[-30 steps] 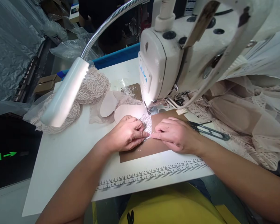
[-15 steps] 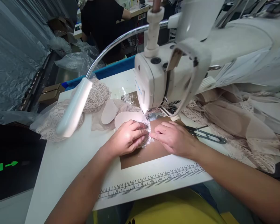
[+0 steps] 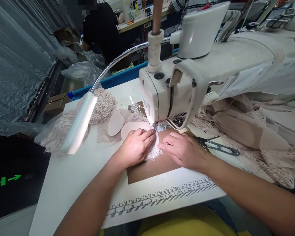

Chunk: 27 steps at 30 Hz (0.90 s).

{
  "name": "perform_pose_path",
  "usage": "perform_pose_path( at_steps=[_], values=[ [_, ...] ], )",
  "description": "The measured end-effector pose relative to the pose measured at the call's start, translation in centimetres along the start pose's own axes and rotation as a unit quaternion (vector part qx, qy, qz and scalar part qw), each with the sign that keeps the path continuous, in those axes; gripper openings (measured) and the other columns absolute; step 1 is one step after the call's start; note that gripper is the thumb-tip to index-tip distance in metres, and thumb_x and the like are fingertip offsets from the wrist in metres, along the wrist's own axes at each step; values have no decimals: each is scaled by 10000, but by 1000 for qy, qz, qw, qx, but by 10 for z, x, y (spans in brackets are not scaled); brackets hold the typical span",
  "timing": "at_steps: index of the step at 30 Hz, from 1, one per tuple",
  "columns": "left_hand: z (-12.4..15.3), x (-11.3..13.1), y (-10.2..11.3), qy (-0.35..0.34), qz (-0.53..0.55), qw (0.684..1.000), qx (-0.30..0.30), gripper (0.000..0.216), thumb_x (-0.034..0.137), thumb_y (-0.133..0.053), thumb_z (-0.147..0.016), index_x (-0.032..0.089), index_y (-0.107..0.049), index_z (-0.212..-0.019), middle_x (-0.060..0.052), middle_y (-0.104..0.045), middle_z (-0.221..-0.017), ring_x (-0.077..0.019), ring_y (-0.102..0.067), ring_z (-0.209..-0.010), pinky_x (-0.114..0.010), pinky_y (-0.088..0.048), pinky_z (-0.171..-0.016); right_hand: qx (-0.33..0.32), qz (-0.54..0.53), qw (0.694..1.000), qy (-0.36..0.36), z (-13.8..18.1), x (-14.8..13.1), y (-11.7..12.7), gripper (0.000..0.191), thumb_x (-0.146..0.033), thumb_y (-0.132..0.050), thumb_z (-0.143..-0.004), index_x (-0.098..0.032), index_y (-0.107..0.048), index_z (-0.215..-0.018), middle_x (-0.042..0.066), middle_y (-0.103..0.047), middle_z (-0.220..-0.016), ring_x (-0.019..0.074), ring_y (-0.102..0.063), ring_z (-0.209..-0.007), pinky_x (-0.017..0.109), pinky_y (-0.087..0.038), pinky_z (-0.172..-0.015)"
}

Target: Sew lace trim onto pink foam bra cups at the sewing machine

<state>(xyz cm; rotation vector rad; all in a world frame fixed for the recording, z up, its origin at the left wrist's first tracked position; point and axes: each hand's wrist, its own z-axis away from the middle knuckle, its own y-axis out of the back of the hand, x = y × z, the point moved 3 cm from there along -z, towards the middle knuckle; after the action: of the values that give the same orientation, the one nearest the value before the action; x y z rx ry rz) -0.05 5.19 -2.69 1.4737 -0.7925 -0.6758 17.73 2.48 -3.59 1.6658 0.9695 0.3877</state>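
Note:
A small piece of white lace lies on a brown sheet under the needle of a white sewing machine. My left hand lies on the lace's left side, fingers together and pressed flat, fingertips near the presser foot. My right hand rests on the brown sheet, its curled fingers pressing the lace's right edge. A beige padded cup pokes out just beyond my left hand.
A gooseneck lamp hangs over piled lace at the left. Thread snips lie right of my hand, before heaped beige fabric. A printed ruler runs along the table's front edge. A person in black stands behind.
My head has lifted, so the machine sits lower and more of its arm shows. Both hands have slid the lace slightly forward, closer to the needle.

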Motion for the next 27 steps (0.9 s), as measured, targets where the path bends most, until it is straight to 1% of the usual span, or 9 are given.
perform_pose_path(
  at_steps=[6, 9, 13, 17, 21, 25, 27],
  values=[
    [-4, -4, -3, 14, 18, 1000, 7, 414, 190, -383, -912, 117, -504, -1301, -102, -480, -1396, -239, -504, -952, -385, -440, -794, -2, 36, 998, -43, -6, 1, -2, 300, -30, -435, -795, -165, -667, -930, 44, -553, -767, 166, -418, -726, 284, -263, -602],
    [-3, -6, -2, 18, 18, 1000, 16, 408, 193, -398, -907, 122, -513, -1292, -102, -492, -1384, -246, -495, -966, -394, -438, -807, 12, 49, 997, -52, -8, 2, -1, 303, -38, -440, -799, -170, -664, -955, 35, -547, -746, 157, -418, -696, 288, -250, -584],
    [1, -5, 0, -2, 32, 999, 13, 410, 167, -426, -891, 161, -513, -1292, -86, -494, -1384, -245, -486, -1036, -399, -422, -846, 37, 54, 997, -51, -7, 4, 2, 289, -71, -448, -825, -160, -670, -988, 31, -553, -736, 143, -389, -638, 288, -241, -568],
    [4, -4, 1, -22, 45, 999, 8, 384, 153, -436, -893, 180, -537, -1262, -69, -533, -1347, -233, -492, -1054, -397, -399, -882, 52, 23, 997, -57, -2, 7, 5, 304, -96, -457, -841, -181, -676, -1034, 30, -590, -785, 140, -382, -634, 281, -255, -577],
    [4, -4, 0, -25, 45, 999, 7, 362, 165, -427, -907, 193, -551, -1247, -65, -551, -1327, -225, -501, -1053, -392, -392, -884, 40, -15, 998, -54, 2, 6, 4, 308, -86, -456, -840, -182, -675, -1034, 33, -595, -803, 144, -424, -673, 277, -295, -616],
    [5, -4, 1, -20, 38, 999, -1, 364, 170, -406, -916, 200, -552, -1248, -62, -536, -1348, -215, -506, -1032, -385, -398, -867, -5, -30, 999, -31, 3, 1, 3, 343, -67, -443, -839, -179, -659, -1080, 49, -597, -830, 167, -462, -766, 286, -336, -692],
    [5, -4, 1, -15, 36, 999, -6, 374, 164, -403, -911, 193, -546, -1256, -62, -518, -1371, -218, -505, -1027, -390, -400, -868, -15, -25, 999, -18, 3, 0, 3, 342, -64, -444, -837, -175, -660, -1078, 54, -592, -829, 171, -457, -776, 287, -336, -693]
  ],
)
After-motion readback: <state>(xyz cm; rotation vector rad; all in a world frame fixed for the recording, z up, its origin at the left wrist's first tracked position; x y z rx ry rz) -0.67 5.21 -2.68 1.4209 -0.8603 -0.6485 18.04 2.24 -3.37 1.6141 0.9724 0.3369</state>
